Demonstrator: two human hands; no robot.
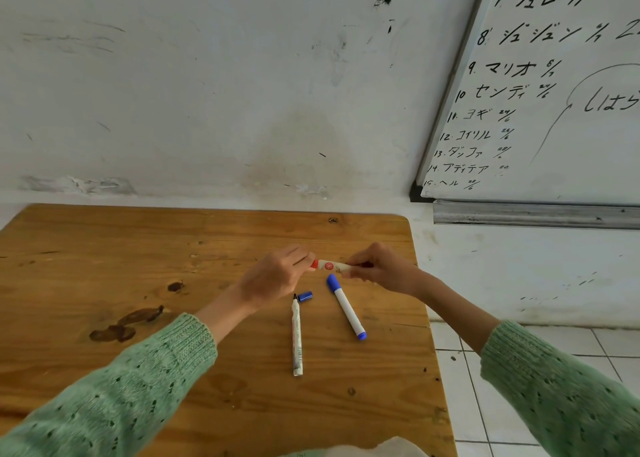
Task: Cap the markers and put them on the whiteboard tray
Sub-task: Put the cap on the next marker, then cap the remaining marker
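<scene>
Both hands hold a red marker (331,266) level above the wooden table (104,248). My right hand (379,266) grips its barrel. My left hand (277,274) pinches the red cap end, which sits on the marker's left tip. Below them on the table lies a blue marker (346,306) with its cap on. An uncapped marker (296,337) with a black tip lies to its left, and a loose blue cap (305,296) rests beside that tip. The metal whiteboard tray (533,215) runs along the wall at the upper right.
A whiteboard (554,110) with black writing hangs above the tray. The table's right edge stands beside a white tiled floor (519,387). Dark stains (124,325) mark the table's left side. Something pale (391,448) shows at the bottom edge.
</scene>
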